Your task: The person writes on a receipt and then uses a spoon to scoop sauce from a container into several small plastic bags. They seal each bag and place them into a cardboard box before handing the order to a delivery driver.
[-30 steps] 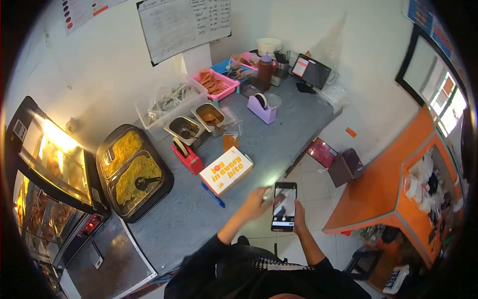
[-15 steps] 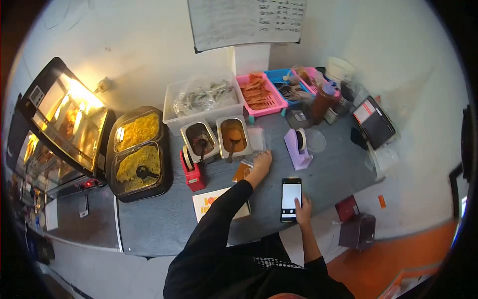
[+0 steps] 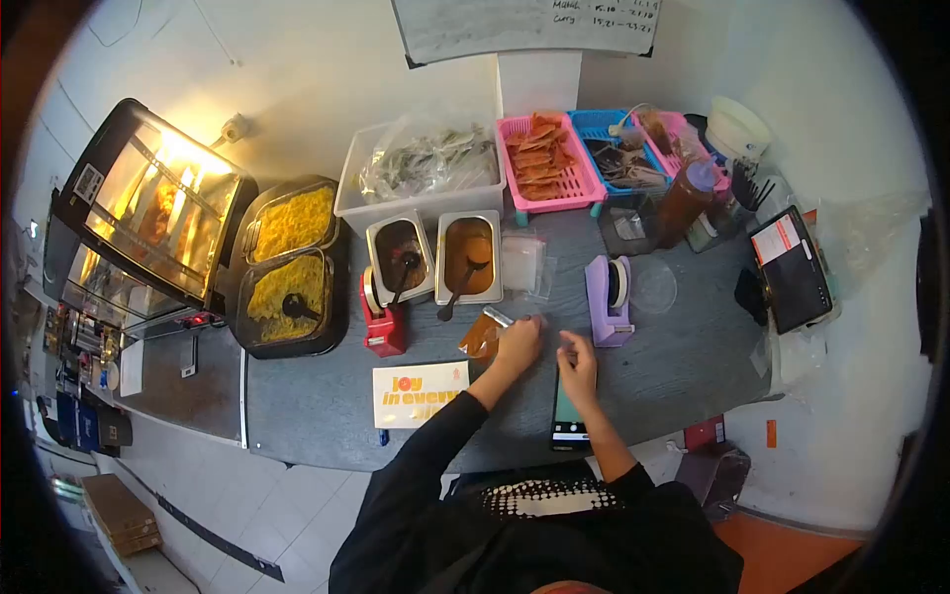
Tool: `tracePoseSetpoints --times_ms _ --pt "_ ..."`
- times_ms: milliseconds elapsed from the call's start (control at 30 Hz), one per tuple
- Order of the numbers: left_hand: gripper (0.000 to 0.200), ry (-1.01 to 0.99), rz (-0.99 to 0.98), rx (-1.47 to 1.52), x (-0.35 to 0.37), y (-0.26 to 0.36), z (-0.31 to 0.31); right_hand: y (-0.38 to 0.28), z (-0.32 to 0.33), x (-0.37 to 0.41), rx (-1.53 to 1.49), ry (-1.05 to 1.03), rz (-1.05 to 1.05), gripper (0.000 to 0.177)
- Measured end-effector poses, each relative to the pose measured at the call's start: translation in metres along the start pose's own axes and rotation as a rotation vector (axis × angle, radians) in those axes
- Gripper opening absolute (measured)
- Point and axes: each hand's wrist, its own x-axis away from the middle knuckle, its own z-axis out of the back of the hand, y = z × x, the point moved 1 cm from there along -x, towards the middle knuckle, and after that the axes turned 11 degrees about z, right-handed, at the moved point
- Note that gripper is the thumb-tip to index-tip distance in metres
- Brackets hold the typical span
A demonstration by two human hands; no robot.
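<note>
My left hand (image 3: 520,346) is closed on the upper end of a small clear plastic bag of orange-brown sauce (image 3: 481,337), which lies on the dark table. My right hand (image 3: 577,368) is loosely curled a short way to its right, fingers a little apart and nothing visible in them. Beneath my right hand and wrist, a phone (image 3: 569,434) with its screen lit lies near the table's front edge, its upper part covered. Behind my left hand lie clear plastic bags (image 3: 522,262).
Steel pans of sauce with ladles (image 3: 468,259) stand behind, flanked by a red tape dispenser (image 3: 383,327) and a purple one (image 3: 607,305). A printed box (image 3: 421,394) lies front left. Glass dishes of yellow food (image 3: 287,297), baskets (image 3: 549,163) and a tablet (image 3: 790,272) surround the work area.
My right hand has let go of the phone, now on the table, and moved up toward my left hand. My left hand has shifted down onto the sauce bag. The camera view has shifted.
</note>
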Motion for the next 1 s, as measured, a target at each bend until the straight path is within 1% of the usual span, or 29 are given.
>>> tracePoseSetpoints --times_ms 100,133,233,267,300,367,433,467,500,567,600,667,700,767,800,900,933,1000 --pt "0.022 -0.337 0.147 0.906 0.029 -0.006 0.002 -0.038 0.015 -0.012 0.497 -0.032 0.476 0.030" --pt "0.029 -0.386 0.233 1.061 0.041 -0.006 0.011 -0.032 0.018 -0.006 0.343 -0.123 0.410 0.029" --pt "0.025 -0.402 0.452 1.205 0.079 -0.016 0.018 -0.013 0.019 -0.002 -0.078 -0.371 0.054 0.028" --pt "0.025 -0.269 0.420 1.156 0.090 -0.028 0.005 -0.016 0.016 0.000 -0.061 -0.304 0.062 0.025" --pt "0.024 -0.169 0.447 1.089 0.101 -0.041 -0.001 -0.023 0.013 0.002 -0.110 -0.322 0.038 0.024" --pt "0.022 -0.079 0.466 0.986 0.109 -0.047 0.011 -0.038 0.008 0.011 -0.205 -0.343 -0.016 0.023" --pt "0.019 -0.034 0.479 0.990 0.111 -0.051 0.026 -0.055 -0.004 0.025 -0.332 -0.346 -0.058 0.032" --pt "0.018 -0.162 0.539 1.115 0.114 -0.049 0.042 -0.056 -0.011 0.033 -0.351 -0.315 -0.043 0.031" --pt "0.018 -0.293 0.513 1.263 0.115 -0.046 0.054 -0.054 -0.018 0.041 -0.369 -0.287 -0.025 0.030" --pt "0.021 -0.586 0.413 1.282 0.119 -0.033 0.078 -0.055 -0.026 0.049 -0.350 -0.256 -0.034 0.027" --pt "0.021 -0.561 0.405 1.254 0.121 -0.029 0.079 -0.056 -0.027 0.052 -0.345 -0.245 -0.036 0.025" --pt "0.024 -0.510 0.384 1.187 0.124 -0.027 0.081 -0.055 -0.024 0.054 -0.243 -0.231 0.023 0.023" --pt "0.025 -0.522 0.406 1.193 0.125 -0.028 0.081 -0.056 -0.023 0.053 -0.193 -0.223 0.054 0.023" --pt "0.027 -0.545 0.439 1.204 0.123 -0.031 0.083 -0.083 -0.012 0.040 0.210 -0.080 0.303 0.023" --pt "0.024 -0.492 0.483 1.191 0.122 -0.026 0.085 -0.093 -0.008 0.036 0.417 -0.008 0.425 0.023" --pt "0.025 -0.356 0.459 1.241 0.123 -0.024 0.079 -0.089 -0.012 0.044 0.007 -0.073 0.279 0.025" --pt "0.028 -0.323 0.450 1.296 0.121 -0.017 0.079 -0.088 -0.013 0.046 -0.161 -0.139 0.099 0.023" --pt "0.028 -0.284 0.450 1.287 0.119 -0.009 0.078 -0.087 -0.011 0.043 -0.352 -0.130 -0.116 0.022"
